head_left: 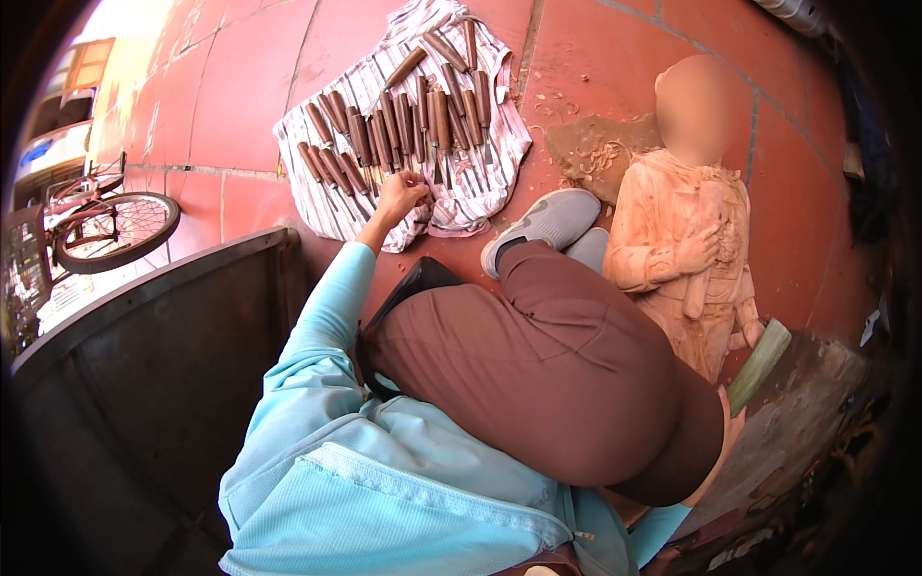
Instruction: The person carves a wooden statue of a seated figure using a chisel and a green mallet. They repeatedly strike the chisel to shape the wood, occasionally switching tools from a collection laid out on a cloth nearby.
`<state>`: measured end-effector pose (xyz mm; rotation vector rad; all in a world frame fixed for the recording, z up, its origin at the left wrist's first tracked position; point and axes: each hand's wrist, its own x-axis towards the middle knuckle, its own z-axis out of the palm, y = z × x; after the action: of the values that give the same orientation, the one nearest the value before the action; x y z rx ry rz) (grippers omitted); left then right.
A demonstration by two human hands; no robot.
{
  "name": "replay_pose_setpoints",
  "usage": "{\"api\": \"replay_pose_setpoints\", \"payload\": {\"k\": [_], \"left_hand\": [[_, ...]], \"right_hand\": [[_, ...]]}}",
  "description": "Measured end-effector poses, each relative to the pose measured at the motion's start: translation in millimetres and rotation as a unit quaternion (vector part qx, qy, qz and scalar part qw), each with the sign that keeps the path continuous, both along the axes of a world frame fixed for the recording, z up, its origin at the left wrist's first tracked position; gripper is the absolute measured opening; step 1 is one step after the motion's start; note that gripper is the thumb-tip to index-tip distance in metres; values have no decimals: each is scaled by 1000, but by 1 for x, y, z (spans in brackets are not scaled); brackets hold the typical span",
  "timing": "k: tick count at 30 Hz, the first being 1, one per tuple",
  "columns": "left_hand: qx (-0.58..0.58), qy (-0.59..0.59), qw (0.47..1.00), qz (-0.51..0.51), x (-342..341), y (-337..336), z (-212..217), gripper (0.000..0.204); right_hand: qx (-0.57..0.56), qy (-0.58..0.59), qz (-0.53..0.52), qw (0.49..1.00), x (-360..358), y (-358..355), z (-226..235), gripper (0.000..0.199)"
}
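Note:
My left hand (403, 198) reaches out over the blade ends of several carving chisels (392, 120). Its fingers are curled in a pinch, and what they hold, if anything, is too small to make out. The chisels have brown wooden handles and lie in rough rows on a striped cloth (312, 206). Down at the right, beside my knee, my right hand (732, 428) is closed around a greenish wooden club (760, 367); my leg partly hides that hand. A carved wooden figure (672, 235) lies to the right of my legs, one carved hand on its chest.
Wood shavings (605, 158) lie on a brown piece by the figure's shoulder. A dark panel (144, 384) stands at my left, with a bicycle (110, 230) beyond it. A worn board (792, 422) lies at the right. The floor (245, 82) is red tile.

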<state>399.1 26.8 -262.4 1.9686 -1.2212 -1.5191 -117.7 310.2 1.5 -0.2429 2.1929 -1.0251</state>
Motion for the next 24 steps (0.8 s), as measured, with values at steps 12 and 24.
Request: {"api": "replay_pose_setpoints", "payload": {"k": [12,24], "left_hand": [[-14,-138,989,-52,6,24,33,24],[44,-190,963,188,159,42,-24,24]], "right_hand": [[29,40,104,993,-36,27,-19,47],[49,19,107,993,-39,26,-18,48]]}}
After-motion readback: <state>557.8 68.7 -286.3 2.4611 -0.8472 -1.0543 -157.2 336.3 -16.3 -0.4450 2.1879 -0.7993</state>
